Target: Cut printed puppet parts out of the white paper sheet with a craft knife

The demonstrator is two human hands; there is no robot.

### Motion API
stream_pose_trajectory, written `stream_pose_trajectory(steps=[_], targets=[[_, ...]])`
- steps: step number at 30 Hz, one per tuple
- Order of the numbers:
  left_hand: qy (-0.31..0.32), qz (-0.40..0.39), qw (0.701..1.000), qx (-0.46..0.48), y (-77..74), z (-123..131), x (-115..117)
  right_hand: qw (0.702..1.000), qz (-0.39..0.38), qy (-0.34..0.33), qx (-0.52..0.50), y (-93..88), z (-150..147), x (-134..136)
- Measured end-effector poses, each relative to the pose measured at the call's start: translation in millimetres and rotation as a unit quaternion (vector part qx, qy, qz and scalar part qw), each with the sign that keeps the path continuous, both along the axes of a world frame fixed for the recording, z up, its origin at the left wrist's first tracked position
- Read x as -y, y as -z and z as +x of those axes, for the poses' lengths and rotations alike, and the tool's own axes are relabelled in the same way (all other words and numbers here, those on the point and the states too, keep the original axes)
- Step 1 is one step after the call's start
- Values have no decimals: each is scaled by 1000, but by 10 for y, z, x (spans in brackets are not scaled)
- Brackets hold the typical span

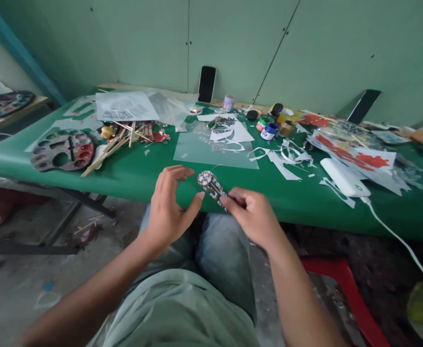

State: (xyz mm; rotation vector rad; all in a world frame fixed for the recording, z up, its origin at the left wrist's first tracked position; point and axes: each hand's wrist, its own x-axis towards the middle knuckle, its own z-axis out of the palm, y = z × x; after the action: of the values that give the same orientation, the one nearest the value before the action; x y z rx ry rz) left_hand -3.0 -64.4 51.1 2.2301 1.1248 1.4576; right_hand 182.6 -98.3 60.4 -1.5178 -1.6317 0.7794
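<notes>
A small dark, long object with a white floral pattern and a rounded end [211, 186] is in my right hand [249, 212], its lower end pinched between thumb and fingers. It tilts with the rounded end up and to the left, over the front edge of the green table. My left hand [173, 205] is just left of that rounded end, thumb and fingers apart with nothing between them. The thumb tip comes close to the object; whether it touches, I cannot tell. Beyond my hands, a translucent sheet [214, 153] lies on the green table [139, 178].
A paint palette [63, 150] and wooden sticks [115, 144] lie at the left. Paint jars [269, 131] stand behind paper scraps [283, 164]. A white device [345, 178] with a cable is at the right. Two phones [207, 84] lean on the wall.
</notes>
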Motion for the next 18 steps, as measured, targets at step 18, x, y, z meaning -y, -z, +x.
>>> stream_pose_trajectory(steps=[18], targets=[[126,-55,890,-435,114,169,-1694,957,-211,-2,198,163,722,-1013]])
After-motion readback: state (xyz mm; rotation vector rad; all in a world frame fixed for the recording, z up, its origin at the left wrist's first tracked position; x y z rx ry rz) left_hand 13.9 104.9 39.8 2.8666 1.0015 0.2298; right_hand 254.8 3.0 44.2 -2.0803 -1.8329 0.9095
